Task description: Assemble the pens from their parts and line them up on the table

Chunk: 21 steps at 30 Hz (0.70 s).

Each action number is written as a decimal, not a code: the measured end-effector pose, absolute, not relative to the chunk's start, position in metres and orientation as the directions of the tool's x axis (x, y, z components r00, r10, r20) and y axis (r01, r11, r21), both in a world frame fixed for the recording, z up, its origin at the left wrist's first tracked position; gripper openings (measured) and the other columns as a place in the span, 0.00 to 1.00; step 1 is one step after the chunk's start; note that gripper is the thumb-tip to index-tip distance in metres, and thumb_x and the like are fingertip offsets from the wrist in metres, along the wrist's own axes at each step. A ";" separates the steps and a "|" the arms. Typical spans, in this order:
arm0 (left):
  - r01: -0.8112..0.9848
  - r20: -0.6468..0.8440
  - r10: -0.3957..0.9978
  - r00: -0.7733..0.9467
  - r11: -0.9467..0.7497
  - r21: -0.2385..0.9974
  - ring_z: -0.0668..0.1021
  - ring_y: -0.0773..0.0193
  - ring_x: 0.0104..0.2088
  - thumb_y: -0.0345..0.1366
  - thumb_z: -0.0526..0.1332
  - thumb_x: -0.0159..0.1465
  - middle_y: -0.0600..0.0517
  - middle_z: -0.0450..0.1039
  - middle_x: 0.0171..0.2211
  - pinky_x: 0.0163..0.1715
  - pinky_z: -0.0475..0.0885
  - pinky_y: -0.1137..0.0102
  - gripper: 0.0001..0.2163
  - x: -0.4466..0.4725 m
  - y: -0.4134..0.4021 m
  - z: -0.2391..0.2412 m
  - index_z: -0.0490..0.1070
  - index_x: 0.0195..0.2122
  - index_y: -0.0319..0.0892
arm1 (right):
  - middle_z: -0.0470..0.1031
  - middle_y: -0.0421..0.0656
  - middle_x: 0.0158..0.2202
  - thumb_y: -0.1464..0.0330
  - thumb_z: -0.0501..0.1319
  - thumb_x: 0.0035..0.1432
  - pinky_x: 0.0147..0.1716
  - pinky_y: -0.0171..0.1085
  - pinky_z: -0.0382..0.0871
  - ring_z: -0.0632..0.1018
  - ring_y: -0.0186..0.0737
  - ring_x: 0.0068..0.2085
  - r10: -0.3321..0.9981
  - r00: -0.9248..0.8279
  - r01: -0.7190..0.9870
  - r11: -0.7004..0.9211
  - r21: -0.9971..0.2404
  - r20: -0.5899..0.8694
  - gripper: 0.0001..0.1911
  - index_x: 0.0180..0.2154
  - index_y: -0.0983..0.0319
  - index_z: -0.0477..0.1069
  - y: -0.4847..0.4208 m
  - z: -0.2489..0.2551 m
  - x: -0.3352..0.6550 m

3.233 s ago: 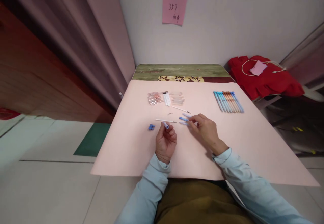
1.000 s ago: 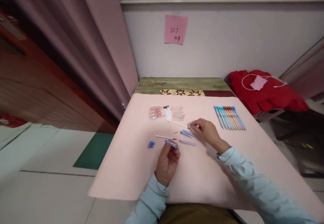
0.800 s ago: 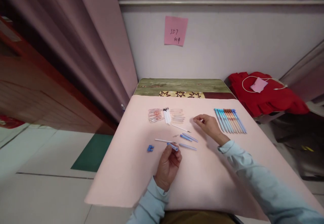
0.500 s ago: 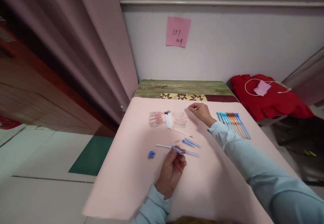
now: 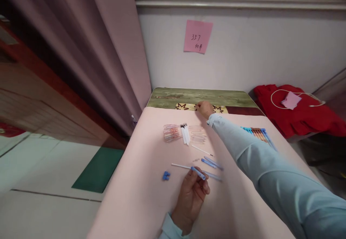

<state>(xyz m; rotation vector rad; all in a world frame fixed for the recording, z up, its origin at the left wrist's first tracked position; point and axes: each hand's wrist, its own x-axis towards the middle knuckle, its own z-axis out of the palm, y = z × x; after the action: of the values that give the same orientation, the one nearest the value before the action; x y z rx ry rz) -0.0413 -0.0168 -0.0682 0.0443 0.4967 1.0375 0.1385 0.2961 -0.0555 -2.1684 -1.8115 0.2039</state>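
Observation:
My left hand (image 5: 191, 197) is closed on a short blue pen barrel (image 5: 198, 173), held slanted above the pink sheet. A white pen refill (image 5: 180, 166) shows just left of these fingers; whether it touches them I cannot tell. At the far edge of the sheet, my right hand (image 5: 204, 109) reaches over the yellow patterned strip with its fingertips pinched; what they hold, if anything, is too small to make out. Blue pen parts (image 5: 213, 162) lie beside the left hand, near tiny springs (image 5: 196, 159). Small blue pieces (image 5: 165, 176) sit to its left.
Mid-sheet lie white refills (image 5: 185, 135) with dark tips, flanked by clear patterned barrels (image 5: 172, 133) and pale ones (image 5: 198, 134). A single refill (image 5: 202, 150) lies apart. My right sleeve partly covers a row of pens (image 5: 259, 134). Red cloth (image 5: 270, 105) is at right.
My right hand has moved forward to the table's far end, its sleeve now over part of the pen row. The left hand still holds the blue barrel. The view has shifted slightly.

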 end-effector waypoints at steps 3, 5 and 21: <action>-0.812 -0.366 0.839 0.402 0.512 0.281 0.73 0.71 0.23 0.39 0.71 0.57 0.50 0.76 0.29 0.24 0.66 0.75 0.10 -0.041 -0.017 -0.067 0.77 0.35 0.39 | 0.82 0.51 0.39 0.67 0.60 0.58 0.40 0.34 0.68 0.79 0.44 0.40 0.980 0.195 0.937 -0.171 -0.303 0.049 0.14 0.41 0.61 0.82 0.306 -0.061 0.135; -0.806 -0.363 0.835 0.413 0.521 0.282 0.73 0.71 0.23 0.40 0.70 0.58 0.51 0.76 0.29 0.24 0.66 0.75 0.10 -0.041 -0.017 -0.067 0.76 0.35 0.39 | 0.82 0.52 0.40 0.66 0.61 0.57 0.41 0.35 0.69 0.79 0.45 0.41 0.980 0.195 0.940 -0.177 -0.291 0.034 0.14 0.41 0.62 0.82 0.310 -0.062 0.133; -0.802 -0.351 0.835 0.423 0.526 0.283 0.73 0.71 0.24 0.38 0.71 0.56 0.51 0.75 0.30 0.26 0.67 0.74 0.10 -0.041 -0.016 -0.067 0.76 0.35 0.39 | 0.81 0.56 0.37 0.70 0.59 0.55 0.45 0.42 0.70 0.80 0.50 0.42 0.978 0.153 0.870 -0.066 -0.488 0.140 0.10 0.36 0.67 0.78 0.288 -0.041 0.129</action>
<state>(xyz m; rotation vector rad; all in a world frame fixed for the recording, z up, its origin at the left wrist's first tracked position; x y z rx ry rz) -0.0411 -0.0164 -0.0670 0.0762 0.4843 1.0255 0.1287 0.2883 -0.0414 -1.9769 -1.7563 0.3123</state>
